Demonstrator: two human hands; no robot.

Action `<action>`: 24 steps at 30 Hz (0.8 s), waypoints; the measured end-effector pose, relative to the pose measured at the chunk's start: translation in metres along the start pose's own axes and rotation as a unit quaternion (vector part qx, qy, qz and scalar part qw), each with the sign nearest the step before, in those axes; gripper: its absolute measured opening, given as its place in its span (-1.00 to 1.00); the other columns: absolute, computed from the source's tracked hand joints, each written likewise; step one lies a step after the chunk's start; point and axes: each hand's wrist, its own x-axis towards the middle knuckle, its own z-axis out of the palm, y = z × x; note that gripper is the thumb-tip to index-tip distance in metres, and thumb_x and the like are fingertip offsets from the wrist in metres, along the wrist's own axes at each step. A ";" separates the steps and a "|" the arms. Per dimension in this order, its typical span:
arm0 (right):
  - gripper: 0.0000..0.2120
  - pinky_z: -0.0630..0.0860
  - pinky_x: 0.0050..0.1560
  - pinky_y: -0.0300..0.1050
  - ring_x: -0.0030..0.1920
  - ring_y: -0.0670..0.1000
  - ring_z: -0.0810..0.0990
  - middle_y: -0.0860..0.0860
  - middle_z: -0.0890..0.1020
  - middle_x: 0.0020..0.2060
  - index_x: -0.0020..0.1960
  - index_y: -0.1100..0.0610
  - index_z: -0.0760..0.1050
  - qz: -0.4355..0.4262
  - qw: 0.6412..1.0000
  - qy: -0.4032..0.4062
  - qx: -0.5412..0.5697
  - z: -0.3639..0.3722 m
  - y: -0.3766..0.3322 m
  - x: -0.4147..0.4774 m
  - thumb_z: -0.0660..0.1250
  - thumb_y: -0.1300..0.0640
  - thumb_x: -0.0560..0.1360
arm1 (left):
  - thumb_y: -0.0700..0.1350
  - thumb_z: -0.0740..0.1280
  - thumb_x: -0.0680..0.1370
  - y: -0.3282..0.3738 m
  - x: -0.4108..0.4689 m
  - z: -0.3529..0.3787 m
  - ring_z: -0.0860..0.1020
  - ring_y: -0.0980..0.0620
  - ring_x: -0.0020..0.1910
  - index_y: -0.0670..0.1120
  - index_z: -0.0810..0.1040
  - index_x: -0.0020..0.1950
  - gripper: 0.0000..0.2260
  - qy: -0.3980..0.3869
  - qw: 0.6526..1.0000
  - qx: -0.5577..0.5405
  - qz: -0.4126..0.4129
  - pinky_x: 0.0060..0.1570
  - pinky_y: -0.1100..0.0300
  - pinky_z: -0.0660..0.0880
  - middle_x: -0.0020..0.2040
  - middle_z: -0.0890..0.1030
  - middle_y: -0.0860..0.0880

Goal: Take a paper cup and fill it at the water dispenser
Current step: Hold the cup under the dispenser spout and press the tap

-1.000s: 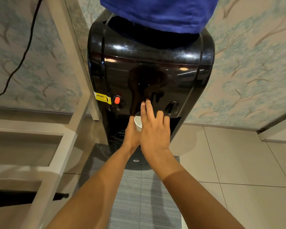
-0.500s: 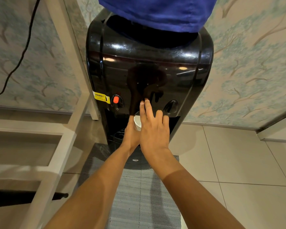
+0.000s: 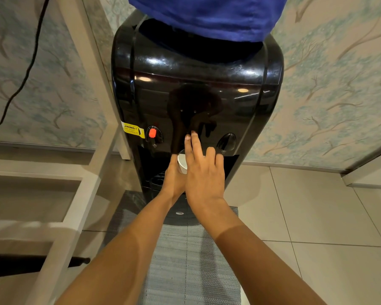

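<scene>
A glossy black water dispenser [image 3: 196, 84] stands against the wall, with a blue cover [image 3: 207, 16] over its bottle on top. My left hand [image 3: 174, 181] holds a white paper cup [image 3: 182, 162] in the dispenser's recess, under the middle tap. My right hand [image 3: 204, 172] lies over the cup, fingers stretched out, its two longest fingertips pressed on the middle tap, which they hide. A tap with a red tab [image 3: 152, 133] is to the left and a black tap [image 3: 227, 142] to the right. The cup's inside is hidden.
A white shelf frame [image 3: 79, 183] stands close on the left, with a black cable [image 3: 29, 69] hanging along the wall behind it. A grey mat [image 3: 189, 260] lies on the tiled floor [image 3: 317, 205] before the dispenser. A yellow warning label [image 3: 132, 129] sits beside the red tap.
</scene>
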 end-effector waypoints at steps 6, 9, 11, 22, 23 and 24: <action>-0.23 0.37 0.15 -0.09 0.08 0.07 0.40 0.01 -0.01 0.54 0.53 0.14 -0.17 -0.003 1.000 -0.004 0.001 0.001 0.000 0.000 0.23 0.29 0.50 | -0.14 0.41 0.44 -0.002 0.001 -0.001 0.51 0.16 -0.12 -0.08 0.37 0.11 -0.69 -0.005 1.000 0.001 0.003 -0.20 0.31 0.43 -0.10 0.52 0.07; -0.22 0.37 0.16 -0.10 0.09 0.07 0.40 0.01 -0.02 0.54 0.53 0.13 -0.17 -0.003 1.000 -0.004 -0.002 0.002 0.001 0.001 0.24 0.29 0.50 | -0.15 0.41 0.44 -0.002 0.001 -0.001 0.51 0.14 -0.11 -0.12 0.37 0.14 -0.66 -0.006 1.000 -0.002 0.002 -0.19 0.30 0.44 -0.10 0.52 0.07; -0.22 0.36 0.16 -0.09 0.09 0.07 0.39 0.01 -0.02 0.54 0.53 0.13 -0.18 -0.002 1.000 -0.008 0.003 0.002 0.001 0.001 0.24 0.29 0.50 | -0.15 0.41 0.44 -0.003 0.002 0.000 0.51 0.15 -0.12 -0.11 0.38 0.12 -0.67 -0.004 1.000 0.000 0.003 -0.21 0.30 0.42 -0.11 0.52 0.09; -0.20 0.35 0.19 -0.09 0.10 0.07 0.39 0.01 -0.06 0.54 0.53 0.13 -0.21 -0.009 1.000 -0.010 -0.011 0.004 0.002 0.001 0.24 0.29 0.50 | -0.12 0.42 0.43 -0.004 0.003 -0.001 0.53 0.20 -0.14 -0.05 0.38 0.12 -0.67 -0.001 1.000 -0.008 0.006 -0.26 0.37 0.40 -0.13 0.52 0.15; -0.20 0.35 0.20 -0.09 0.11 0.07 0.39 0.01 -0.06 0.54 0.53 0.13 -0.21 -0.009 1.000 -0.010 -0.012 0.004 0.002 0.001 0.24 0.29 0.50 | -0.12 0.42 0.43 -0.004 0.004 -0.001 0.52 0.20 -0.13 -0.05 0.38 0.12 -0.66 0.000 1.000 -0.008 0.005 -0.25 0.37 0.40 -0.12 0.52 0.15; -0.20 0.35 0.21 -0.09 0.12 0.07 0.38 0.01 -0.07 0.54 0.53 0.13 -0.22 -0.010 1.000 -0.013 -0.011 0.004 0.002 0.001 0.24 0.29 0.50 | -0.12 0.43 0.43 -0.005 0.003 -0.001 0.52 0.19 -0.12 -0.04 0.37 0.12 -0.66 -0.001 1.000 -0.007 0.006 -0.24 0.36 0.40 -0.12 0.52 0.14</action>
